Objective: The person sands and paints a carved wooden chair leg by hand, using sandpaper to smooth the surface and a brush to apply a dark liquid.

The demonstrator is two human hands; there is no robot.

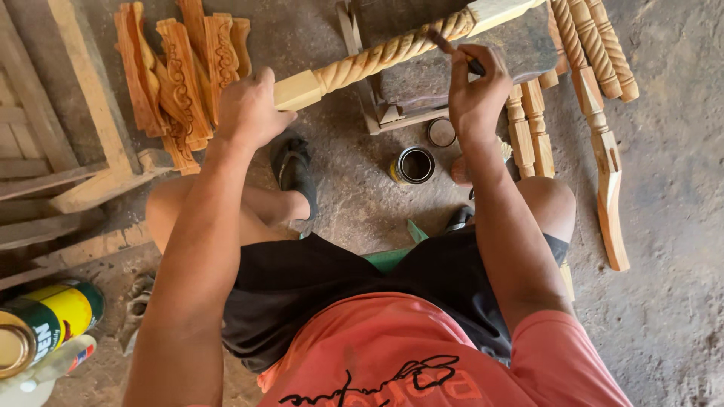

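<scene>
Knees and black shorts (302, 286) fill the lower middle, with a green and yellow can (45, 320) at the floor's lower left corner. Further up, the left hand (249, 109) is clenched around the square end of a twisted wooden post (385, 54), which slants up to the right over a small stand (400, 105). The right hand (475, 94) pinches a thin brush (452, 49), its tip on the twisted part. An open tin (414, 165) sits on the floor between the feet. Carved wooden pieces (181, 75) lie by the upper left, more turned posts (596, 83) at the right.
</scene>
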